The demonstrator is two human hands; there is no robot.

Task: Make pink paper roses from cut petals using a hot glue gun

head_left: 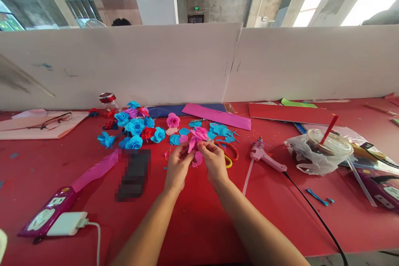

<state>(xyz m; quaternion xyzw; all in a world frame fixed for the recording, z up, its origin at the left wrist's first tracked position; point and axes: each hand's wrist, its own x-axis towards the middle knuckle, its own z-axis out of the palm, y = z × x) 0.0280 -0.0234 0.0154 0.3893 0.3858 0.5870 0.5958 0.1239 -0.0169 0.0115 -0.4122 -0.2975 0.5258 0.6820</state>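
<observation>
Between the fingertips of both hands is a pink paper flower with loose-looking petals. My left hand pinches its left side, and my right hand grips it from the right. Fingers cover the lower part of the flower. Cut blue paper petals are scattered just beyond my hands, and a pink petal lies beneath them. Scissors with red and yellow handles rest beside my right hand, partly hidden by it. A finished pink rose stands behind my left hand.
Blue paper roses are bunched at the left, near a dark pixelated object and a power strip. A pink glue gun trails its cord to the right. Beyond it stands a bagged drink cup. A white partition closes the back.
</observation>
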